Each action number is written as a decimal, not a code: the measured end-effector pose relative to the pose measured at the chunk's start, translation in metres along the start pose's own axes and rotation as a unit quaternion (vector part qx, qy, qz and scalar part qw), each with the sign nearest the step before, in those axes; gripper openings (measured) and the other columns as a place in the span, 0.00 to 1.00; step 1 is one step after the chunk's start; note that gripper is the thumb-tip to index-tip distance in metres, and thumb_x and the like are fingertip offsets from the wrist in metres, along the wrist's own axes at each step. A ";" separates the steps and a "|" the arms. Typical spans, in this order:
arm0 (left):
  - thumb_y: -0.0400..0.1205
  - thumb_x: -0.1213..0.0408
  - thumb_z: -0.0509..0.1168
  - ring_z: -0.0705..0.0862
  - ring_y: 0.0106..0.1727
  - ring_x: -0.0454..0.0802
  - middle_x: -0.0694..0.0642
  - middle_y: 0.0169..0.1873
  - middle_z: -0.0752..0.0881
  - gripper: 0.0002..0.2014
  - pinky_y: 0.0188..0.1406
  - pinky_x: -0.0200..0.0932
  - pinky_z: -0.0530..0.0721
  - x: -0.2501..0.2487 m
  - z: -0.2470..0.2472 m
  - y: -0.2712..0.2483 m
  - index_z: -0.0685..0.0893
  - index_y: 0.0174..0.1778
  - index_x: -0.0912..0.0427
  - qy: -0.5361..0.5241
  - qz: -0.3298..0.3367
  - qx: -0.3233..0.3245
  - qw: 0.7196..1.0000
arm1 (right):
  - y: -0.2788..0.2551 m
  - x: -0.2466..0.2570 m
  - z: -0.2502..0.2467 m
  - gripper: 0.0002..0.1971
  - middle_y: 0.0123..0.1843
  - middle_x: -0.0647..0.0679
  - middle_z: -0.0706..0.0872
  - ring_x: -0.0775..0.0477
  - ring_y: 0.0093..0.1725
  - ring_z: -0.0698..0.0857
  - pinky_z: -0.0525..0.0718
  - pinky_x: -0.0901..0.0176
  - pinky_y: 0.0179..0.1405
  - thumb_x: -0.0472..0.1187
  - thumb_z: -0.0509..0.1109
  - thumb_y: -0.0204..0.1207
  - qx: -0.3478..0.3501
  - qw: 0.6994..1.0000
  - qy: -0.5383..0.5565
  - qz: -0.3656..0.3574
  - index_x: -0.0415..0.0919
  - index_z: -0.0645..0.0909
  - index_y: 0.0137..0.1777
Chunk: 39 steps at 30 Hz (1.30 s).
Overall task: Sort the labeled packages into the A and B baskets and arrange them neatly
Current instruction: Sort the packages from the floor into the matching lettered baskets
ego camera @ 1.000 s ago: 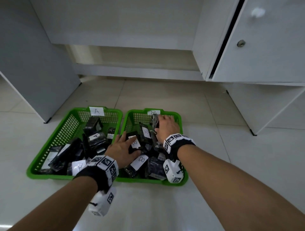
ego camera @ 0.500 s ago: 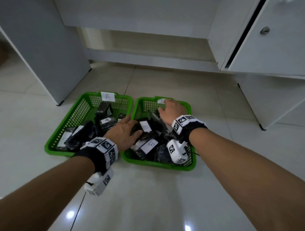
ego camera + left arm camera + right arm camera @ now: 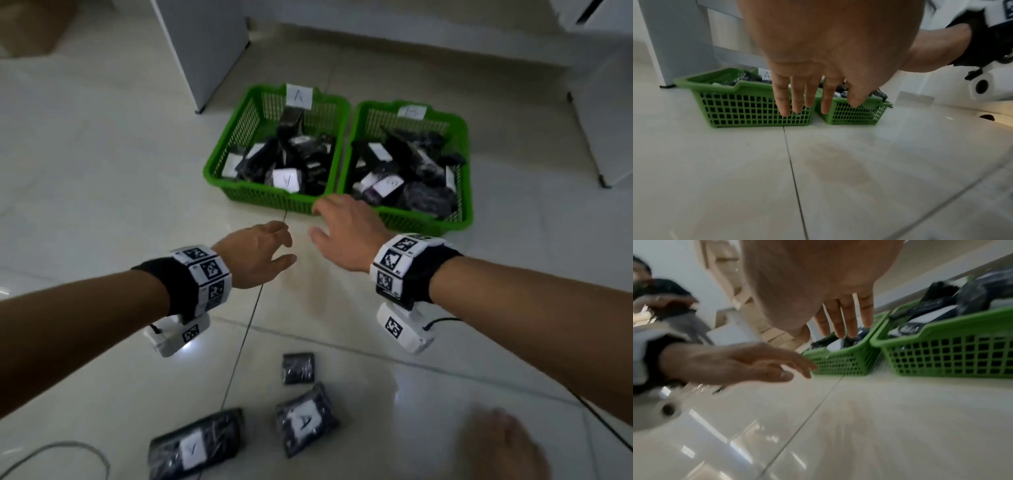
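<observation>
Two green baskets stand side by side on the floor: basket A [image 3: 236, 144] on the left, basket B [image 3: 462, 161] on the right, each heaped with black packages bearing white labels. Both hands hover empty above the tiles in front of them. My left hand [image 3: 263, 250] has relaxed, straight fingers [image 3: 797, 97]. Beside it my right hand [image 3: 342, 229] spreads its fingers [image 3: 849, 318] just before the baskets' near rims. Three black packages lie on the floor close to me: one labelled A [image 3: 305, 418], another labelled one [image 3: 195, 445] and a small one with no label showing [image 3: 298, 368].
Grey cabinet panels [image 3: 202, 44] rise behind the baskets, with white furniture [image 3: 606, 113] at the right. A grey cable [image 3: 58, 452] curls at the lower left. My foot [image 3: 503, 445] shows at the lower right. Bare tile lies between the baskets and the loose packages.
Both hands have come out of basket B and drawn back toward me, empty. The view has tilted down, bringing the loose packages on the floor into sight.
</observation>
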State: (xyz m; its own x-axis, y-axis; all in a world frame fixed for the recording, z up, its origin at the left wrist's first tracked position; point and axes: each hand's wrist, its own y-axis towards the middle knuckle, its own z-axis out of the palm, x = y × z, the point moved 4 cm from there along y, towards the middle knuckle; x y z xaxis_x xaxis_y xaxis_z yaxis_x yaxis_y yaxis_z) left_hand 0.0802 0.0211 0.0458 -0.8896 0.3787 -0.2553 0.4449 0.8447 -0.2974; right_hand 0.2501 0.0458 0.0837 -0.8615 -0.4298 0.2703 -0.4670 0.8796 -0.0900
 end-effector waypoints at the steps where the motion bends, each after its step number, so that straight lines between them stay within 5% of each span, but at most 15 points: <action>1: 0.86 0.45 0.57 0.82 0.65 0.58 0.54 0.74 0.74 0.23 0.64 0.54 0.80 0.002 0.010 -0.013 0.78 0.71 0.57 0.002 0.005 0.006 1.000 | -0.013 0.016 0.015 0.19 0.65 0.43 0.83 0.40 0.63 0.80 0.79 0.47 0.60 0.52 0.63 0.84 0.033 0.999 -0.001 -0.020 0.41 0.77 0.68; 8: 0.87 0.48 0.58 0.83 0.51 0.56 0.54 0.65 0.78 0.18 0.53 0.47 0.78 -0.002 0.054 -0.080 0.79 0.66 0.55 0.046 0.017 0.092 0.995 | -0.085 0.068 0.085 0.23 0.66 0.48 0.82 0.44 0.63 0.81 0.80 0.51 0.59 0.35 0.65 0.76 0.252 0.964 0.047 -0.066 0.46 0.77 0.72; 11: 0.86 0.56 0.59 0.81 0.49 0.55 0.54 0.62 0.79 0.14 0.49 0.44 0.75 -0.014 0.072 -0.097 0.79 0.64 0.56 0.029 0.049 0.105 0.993 | -0.111 0.067 0.091 0.25 0.63 0.51 0.82 0.47 0.61 0.80 0.81 0.52 0.58 0.42 0.71 0.71 0.303 0.949 0.059 -0.060 0.50 0.78 0.70; 15: 0.83 0.58 0.61 0.81 0.62 0.57 0.55 0.66 0.77 0.19 0.57 0.51 0.81 -0.026 0.101 -0.104 0.75 0.70 0.57 0.017 0.100 0.119 0.988 | -0.154 0.058 0.105 0.39 0.64 0.51 0.79 0.48 0.62 0.79 0.83 0.48 0.60 0.58 0.80 0.61 0.338 0.936 0.035 -0.089 0.50 0.75 0.73; 19: 0.78 0.49 0.70 0.81 0.61 0.57 0.56 0.64 0.77 0.28 0.55 0.54 0.83 -0.032 0.117 -0.096 0.73 0.71 0.58 0.010 0.145 0.108 0.983 | -0.183 0.050 0.122 0.35 0.63 0.52 0.80 0.49 0.62 0.79 0.80 0.54 0.56 0.57 0.84 0.64 0.306 0.948 0.044 -0.081 0.47 0.77 0.69; 24: 0.71 0.34 0.71 0.79 0.56 0.54 0.54 0.59 0.76 0.38 0.53 0.55 0.82 -0.039 0.139 -0.086 0.70 0.67 0.56 0.007 0.159 0.090 0.983 | -0.187 0.026 0.105 0.26 0.57 0.50 0.82 0.47 0.53 0.82 0.84 0.45 0.52 0.45 0.80 0.64 0.226 0.971 0.076 -0.033 0.44 0.80 0.63; 28: 0.79 0.48 0.70 0.82 0.51 0.60 0.58 0.57 0.75 0.26 0.46 0.52 0.80 -0.053 0.142 -0.075 0.71 0.64 0.60 0.013 0.162 0.070 0.984 | -0.182 -0.006 0.086 0.27 0.56 0.49 0.82 0.44 0.51 0.83 0.84 0.44 0.52 0.45 0.78 0.61 0.143 0.986 0.083 0.019 0.44 0.81 0.63; 31: 0.87 0.57 0.60 0.85 0.50 0.61 0.59 0.55 0.82 0.13 0.50 0.51 0.82 -0.046 0.134 -0.058 0.77 0.62 0.62 -0.124 0.090 0.068 0.986 | -0.173 -0.026 0.071 0.27 0.53 0.48 0.83 0.44 0.49 0.83 0.84 0.45 0.51 0.48 0.76 0.60 0.068 0.990 0.111 0.058 0.43 0.82 0.61; 33: 0.90 0.66 0.55 0.88 0.45 0.61 0.63 0.45 0.88 0.10 0.52 0.58 0.87 -0.031 0.122 -0.046 0.79 0.57 0.66 -0.331 -0.005 0.064 0.941 | -0.163 -0.038 0.060 0.26 0.52 0.48 0.84 0.45 0.48 0.83 0.84 0.47 0.50 0.46 0.79 0.62 0.016 0.987 0.134 0.090 0.42 0.82 0.61; 35: 0.90 0.73 0.51 0.90 0.36 0.55 0.68 0.44 0.87 0.13 0.47 0.55 0.91 -0.018 0.106 -0.037 0.78 0.63 0.74 -0.506 -0.087 0.046 0.857 | -0.151 -0.045 0.049 0.26 0.52 0.48 0.85 0.45 0.48 0.84 0.85 0.49 0.49 0.43 0.81 0.62 -0.023 0.982 0.147 0.113 0.43 0.82 0.62; 39: 0.91 0.74 0.49 0.88 0.34 0.53 0.73 0.49 0.86 0.15 0.40 0.44 0.91 -0.004 0.071 -0.035 0.75 0.67 0.76 -0.593 -0.120 -0.015 0.796 | -0.127 -0.049 0.032 0.26 0.53 0.48 0.87 0.46 0.49 0.85 0.84 0.53 0.46 0.42 0.82 0.63 -0.068 0.977 0.161 0.125 0.42 0.83 0.63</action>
State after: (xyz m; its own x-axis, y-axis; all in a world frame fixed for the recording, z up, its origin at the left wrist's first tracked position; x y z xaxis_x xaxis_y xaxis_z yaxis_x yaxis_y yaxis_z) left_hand 0.0761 -0.0368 -0.0081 -0.2167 -0.4036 -0.8889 0.2580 0.8545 -0.4509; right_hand 0.3455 -0.0510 0.0509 -0.8279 -0.1300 0.5456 -0.1998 0.9773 -0.0703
